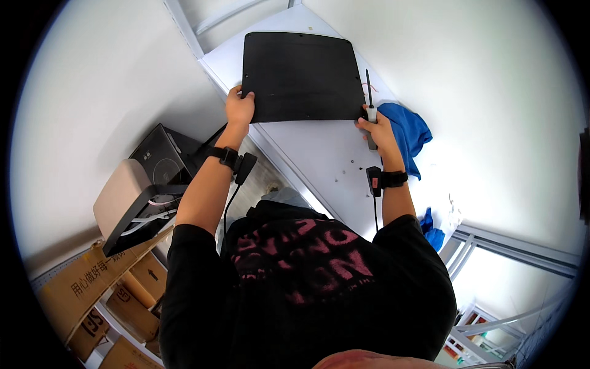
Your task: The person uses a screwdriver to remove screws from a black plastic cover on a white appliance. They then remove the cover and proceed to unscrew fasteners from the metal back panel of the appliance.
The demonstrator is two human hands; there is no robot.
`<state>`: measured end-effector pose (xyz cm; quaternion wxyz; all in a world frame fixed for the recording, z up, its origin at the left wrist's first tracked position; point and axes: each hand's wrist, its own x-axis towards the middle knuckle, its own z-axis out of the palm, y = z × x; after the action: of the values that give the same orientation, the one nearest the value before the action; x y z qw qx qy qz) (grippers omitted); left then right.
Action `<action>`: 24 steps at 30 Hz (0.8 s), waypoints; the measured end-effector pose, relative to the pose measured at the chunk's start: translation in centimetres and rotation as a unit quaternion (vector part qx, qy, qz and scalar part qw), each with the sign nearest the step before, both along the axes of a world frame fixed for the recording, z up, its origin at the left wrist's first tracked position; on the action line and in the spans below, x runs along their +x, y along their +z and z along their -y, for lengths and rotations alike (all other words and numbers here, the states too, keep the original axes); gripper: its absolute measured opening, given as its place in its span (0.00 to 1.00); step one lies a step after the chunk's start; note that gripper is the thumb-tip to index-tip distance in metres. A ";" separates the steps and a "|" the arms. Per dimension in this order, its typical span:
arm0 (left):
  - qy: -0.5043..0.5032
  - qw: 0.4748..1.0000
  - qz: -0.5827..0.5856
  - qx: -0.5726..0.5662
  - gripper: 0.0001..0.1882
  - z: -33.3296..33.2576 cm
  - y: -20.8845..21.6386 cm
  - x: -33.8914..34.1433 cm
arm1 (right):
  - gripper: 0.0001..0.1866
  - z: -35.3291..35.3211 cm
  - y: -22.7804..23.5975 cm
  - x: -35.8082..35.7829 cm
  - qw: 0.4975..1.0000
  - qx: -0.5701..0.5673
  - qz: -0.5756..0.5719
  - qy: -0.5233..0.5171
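Note:
A flat black panel (301, 77) with rounded corners and small holes along its edges is over the white table (326, 166). My left hand (240, 109) grips its left edge near the lower corner, thumb on top. At the lower right corner, my right hand (382, 132) is closed round a screwdriver (372, 115) with a grey handle, its dark shaft pointing away from me. Those fingers also reach the panel's corner; how firmly they hold it is hidden. Several small screws (352, 162) lie scattered on the table nearer to me.
Blue cloth (409, 129) lies right of my right hand, with more blue cloth (433, 230) nearer me. To the left are a black appliance (165, 157) and a beige-and-black casing (126, 197) above cardboard boxes (132, 307). A white wall (479, 111) borders the table.

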<state>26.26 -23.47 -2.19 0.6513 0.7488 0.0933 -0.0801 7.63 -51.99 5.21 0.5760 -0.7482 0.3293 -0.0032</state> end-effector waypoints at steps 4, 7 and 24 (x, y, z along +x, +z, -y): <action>-0.041 0.992 0.060 0.102 0.19 0.6 0.7 0.2 | 0.25 0.4 -0.3 -0.1 1.000 0.007 0.002 0.003; -0.095 0.966 0.126 0.204 0.21 0.0 1.9 -0.1 | 0.26 0.4 -0.4 0.0 1.000 0.011 0.008 0.008; -0.148 0.958 0.161 0.188 0.27 -4.5 0.4 -2.8 | 0.22 -0.7 -1.4 -0.7 0.994 -0.037 0.093 -0.050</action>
<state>23.43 -19.01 -1.77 0.4863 0.8660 -0.1112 -0.0351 6.96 -51.27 3.84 0.5750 -0.7480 0.3112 -0.1141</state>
